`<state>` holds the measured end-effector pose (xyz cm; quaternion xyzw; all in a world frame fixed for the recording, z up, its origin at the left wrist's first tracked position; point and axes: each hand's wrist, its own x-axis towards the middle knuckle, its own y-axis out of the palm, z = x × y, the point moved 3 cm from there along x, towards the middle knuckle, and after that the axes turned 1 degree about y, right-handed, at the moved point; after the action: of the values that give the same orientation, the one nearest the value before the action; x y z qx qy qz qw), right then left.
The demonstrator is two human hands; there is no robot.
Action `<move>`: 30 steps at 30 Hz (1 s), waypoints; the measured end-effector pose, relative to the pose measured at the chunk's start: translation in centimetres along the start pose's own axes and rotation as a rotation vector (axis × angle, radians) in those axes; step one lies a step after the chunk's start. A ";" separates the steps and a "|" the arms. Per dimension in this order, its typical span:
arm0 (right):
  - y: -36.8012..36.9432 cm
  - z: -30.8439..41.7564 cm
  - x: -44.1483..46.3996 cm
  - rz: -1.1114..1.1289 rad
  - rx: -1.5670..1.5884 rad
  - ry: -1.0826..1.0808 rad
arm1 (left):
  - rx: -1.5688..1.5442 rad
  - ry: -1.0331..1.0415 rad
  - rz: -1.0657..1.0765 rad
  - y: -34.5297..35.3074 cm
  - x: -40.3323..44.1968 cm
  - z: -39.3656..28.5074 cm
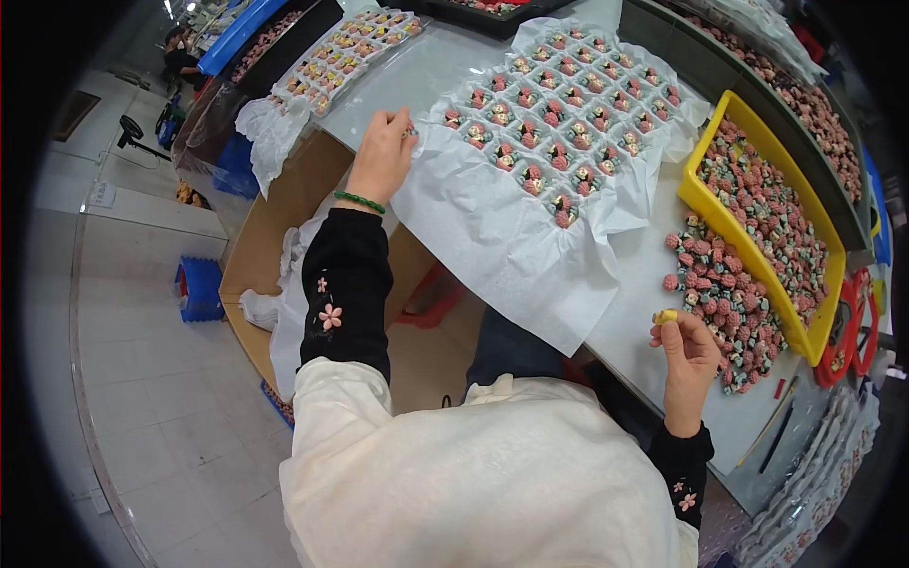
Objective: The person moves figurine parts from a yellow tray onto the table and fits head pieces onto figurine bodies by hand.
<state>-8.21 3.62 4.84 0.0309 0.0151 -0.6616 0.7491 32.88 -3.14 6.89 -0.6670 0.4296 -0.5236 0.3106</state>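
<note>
My left hand is closed in a pinch on a small figurine, mostly hidden by the fingers, over the left edge of white paper. That paper lies under a compartment tray filled with small pink and dark figurines. Lower right, my right hand pinches a small figurine with a yellow part showing at the fingertips. Just beside it lies a loose pile of pink figurines, against a yellow bin holding many more.
Another filled tray lies at the upper left. A cardboard box stands below the table's left side. Red scissors and thin tools lie at the right. A person is far back left.
</note>
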 end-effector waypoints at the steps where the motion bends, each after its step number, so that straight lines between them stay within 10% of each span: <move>1: 0.0 -0.1 0.0 0.009 0.003 0.005 | -0.001 0.002 0.003 0.7 -0.1 0.2; 21: -1.0 -1.3 -0.1 -0.077 -0.080 0.094 | 0.177 0.054 -0.028 7.6 -2.2 2.1; 30: -3.1 2.1 2.0 -0.142 -0.608 -0.228 | 0.109 -0.064 0.087 6.3 -2.2 0.2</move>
<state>-11.12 1.11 6.72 -0.2692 0.1301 -0.6765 0.6730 31.32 -3.96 0.48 -0.6462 0.4191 -0.5105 0.3823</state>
